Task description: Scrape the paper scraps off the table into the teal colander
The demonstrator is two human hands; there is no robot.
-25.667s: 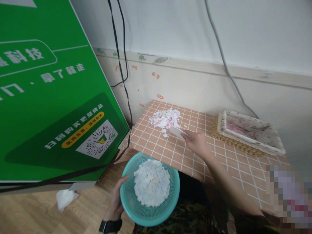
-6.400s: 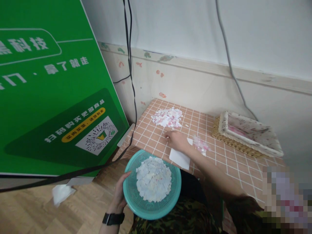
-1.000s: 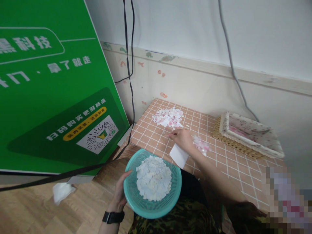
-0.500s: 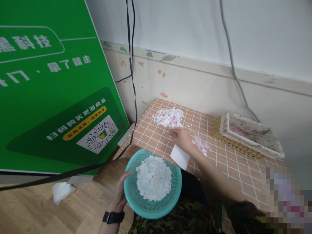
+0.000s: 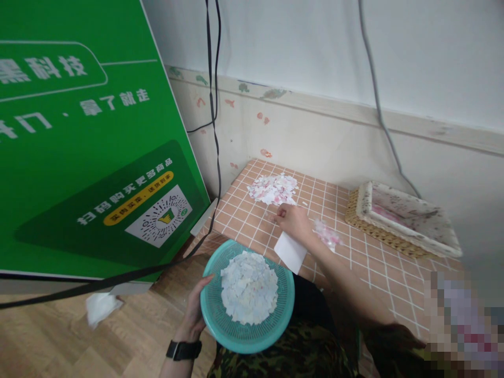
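Observation:
My left hand (image 5: 196,302) grips the left rim of a turquoise plastic colander (image 5: 248,344), its thumb over the edge. A mound of pale torn paper scraps (image 5: 249,287) fills the colander's middle. Over the table, my right hand (image 5: 294,220) has its fingers curled and pinched; something small and pale shows at the fingertips, too faint to name. Just beyond them lies a heap of white and pink paper scraps (image 5: 273,189). A white sheet of paper (image 5: 290,253) lies below my right wrist, and a smaller pink and white pile (image 5: 326,232) is right of the hand.
A wicker basket with a cloth lining (image 5: 409,218) stands on the checked table (image 5: 370,273) at the right. On the left rises a green panel (image 5: 90,173). A black cable (image 5: 216,142) hangs across the table's left corner. White crumpled material (image 5: 103,307) lies on the floor.
My right hand's fingers have curled in more, staying at nearly the same spot beside the scrap heap. My left hand and the colander hold their place; the view has shifted slightly.

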